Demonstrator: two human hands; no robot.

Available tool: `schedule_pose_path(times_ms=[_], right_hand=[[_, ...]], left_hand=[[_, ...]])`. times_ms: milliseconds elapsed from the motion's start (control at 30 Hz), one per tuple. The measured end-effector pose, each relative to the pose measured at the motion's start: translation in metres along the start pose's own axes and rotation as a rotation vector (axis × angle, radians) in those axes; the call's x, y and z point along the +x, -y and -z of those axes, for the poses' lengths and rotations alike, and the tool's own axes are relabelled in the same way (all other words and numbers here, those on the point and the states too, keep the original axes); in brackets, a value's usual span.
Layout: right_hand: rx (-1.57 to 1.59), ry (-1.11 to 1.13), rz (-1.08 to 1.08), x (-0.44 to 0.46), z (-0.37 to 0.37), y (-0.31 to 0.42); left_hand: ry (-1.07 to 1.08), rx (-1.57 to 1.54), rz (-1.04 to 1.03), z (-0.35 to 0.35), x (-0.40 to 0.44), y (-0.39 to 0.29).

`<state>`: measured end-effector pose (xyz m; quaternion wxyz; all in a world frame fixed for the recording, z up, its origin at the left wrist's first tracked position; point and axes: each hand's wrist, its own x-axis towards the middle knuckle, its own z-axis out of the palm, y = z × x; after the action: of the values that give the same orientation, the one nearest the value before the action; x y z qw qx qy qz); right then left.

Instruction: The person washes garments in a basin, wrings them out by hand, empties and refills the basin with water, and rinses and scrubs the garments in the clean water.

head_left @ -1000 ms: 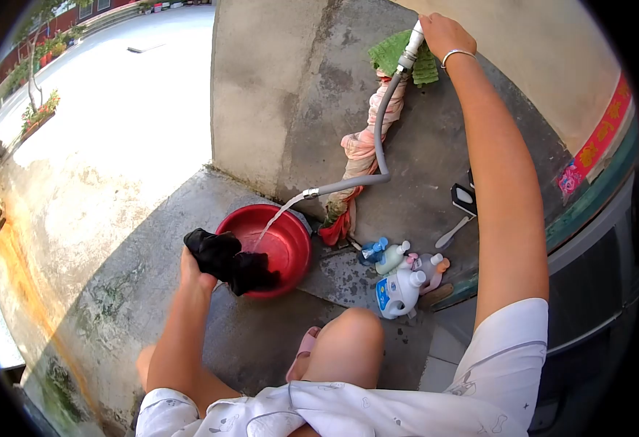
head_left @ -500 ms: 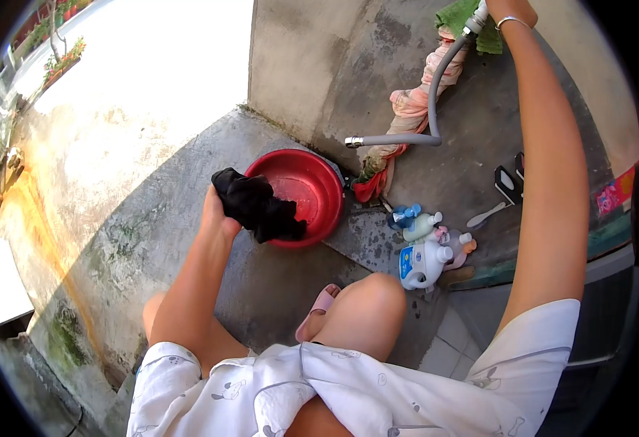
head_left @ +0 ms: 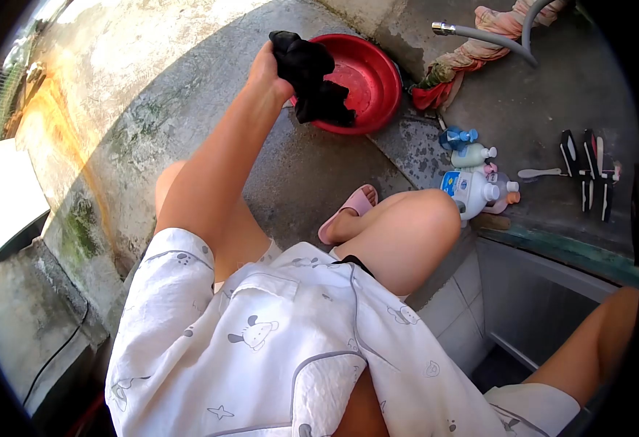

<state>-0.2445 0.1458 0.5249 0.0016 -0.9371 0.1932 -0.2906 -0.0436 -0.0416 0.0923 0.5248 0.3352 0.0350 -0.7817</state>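
My left hand [head_left: 267, 73] is closed on a bunched black cloth [head_left: 306, 69] at the top of the view. The cloth hangs down over the left side of a red plastic basin [head_left: 379, 91], which stands on the concrete floor; I cannot tell whether it touches the basin. Part of the basin is hidden behind the cloth. Of my right arm only the sleeve and forearm [head_left: 589, 339] show at the lower right edge; the hand itself is out of the frame.
A grey hose [head_left: 490, 38] with a metal end lies by a twisted, stained cloth [head_left: 472, 54]. Several bottles, among them a white jug [head_left: 468, 191], stand beside my knee. Brushes [head_left: 585, 171] lie on the dark ledge [head_left: 538, 124]. Below it is a grey panel [head_left: 534, 291].
My right hand has left the tap and hose at the upper right and dropped out of view. The camera view has shifted. My left hand still holds the black cloth by the basin.
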Motion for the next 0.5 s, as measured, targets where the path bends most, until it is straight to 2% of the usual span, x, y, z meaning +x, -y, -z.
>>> schedule_pose_path(times_ms=[233,333,500], right_hand=[[0.016,0.027,0.058,-0.007,-0.001,0.042],[0.035,0.028,0.079,-0.007,0.005,0.054],[0.145,-0.02,0.121,-0.004,0.035,0.066]], left_hand=[[0.014,0.032,-0.055,0.001,-0.012,0.008],[0.01,0.033,0.043,0.004,-0.018,0.005],[-0.007,0.058,0.047,-0.002,-0.009,0.006]])
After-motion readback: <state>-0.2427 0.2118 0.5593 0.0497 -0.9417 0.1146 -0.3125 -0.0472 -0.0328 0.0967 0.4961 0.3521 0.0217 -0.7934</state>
